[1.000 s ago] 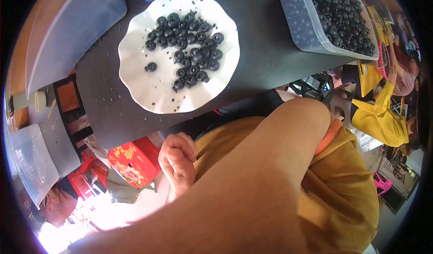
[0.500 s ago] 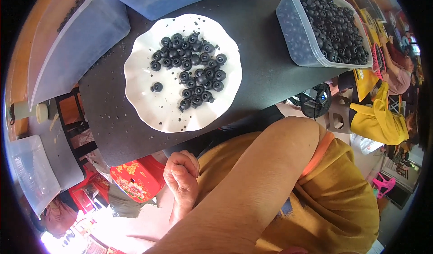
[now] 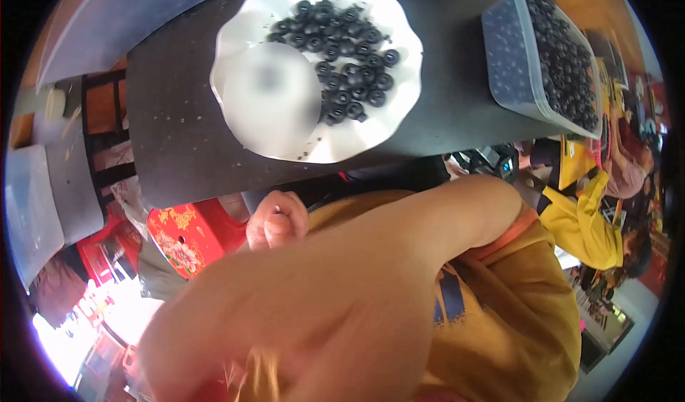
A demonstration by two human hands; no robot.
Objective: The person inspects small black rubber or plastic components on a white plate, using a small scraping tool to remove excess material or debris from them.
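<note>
My left hand (image 3: 277, 220) is below the table's near edge, its fingers curled closed. A tiny pale spot shows between thumb and finger; what it holds, if anything, I cannot make out. My right arm bends across the lower half, close and blurred, and the fingers of my right hand (image 3: 193, 323) cannot be made out. On the table lies a white wavy-rimmed plate (image 3: 389, 120) with many small round black parts (image 3: 349, 81), each with a hole. A pale, blurred round shape (image 3: 271, 102) covers the plate's left part; I cannot tell what it is.
A clear plastic tub (image 3: 510, 66) full of similar black parts stands at the right of the dark table (image 3: 178, 123). Another translucent bin (image 3: 135, 16) is at the upper left. A red flowered stool (image 3: 185, 238) is below the table. People, one in yellow (image 3: 589, 220), are at far right.
The view has shifted, so plate and tub sit higher. My right forearm has swung down and left, nearer the camera. A pale round blur now covers part of the plate.
</note>
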